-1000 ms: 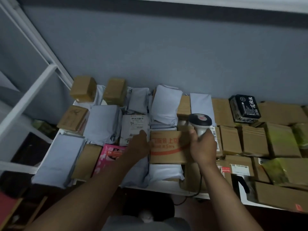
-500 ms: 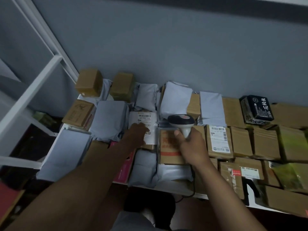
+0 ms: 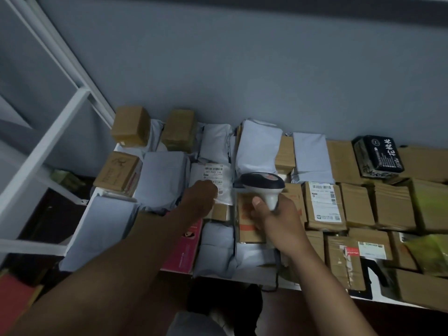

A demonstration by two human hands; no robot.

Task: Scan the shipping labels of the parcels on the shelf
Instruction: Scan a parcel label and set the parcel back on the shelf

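boxes: matt cardboard | mailers: smooth plastic | scanner: glossy plastic

Both forearms are bare from the lower edge of the view up to the wrists, with no sleeve showing on either. The left hand and the right hand are ungloved. No ring, watch or band shows on either wrist. Below, between the arms, lies pale grey clothing, blurred and dim.
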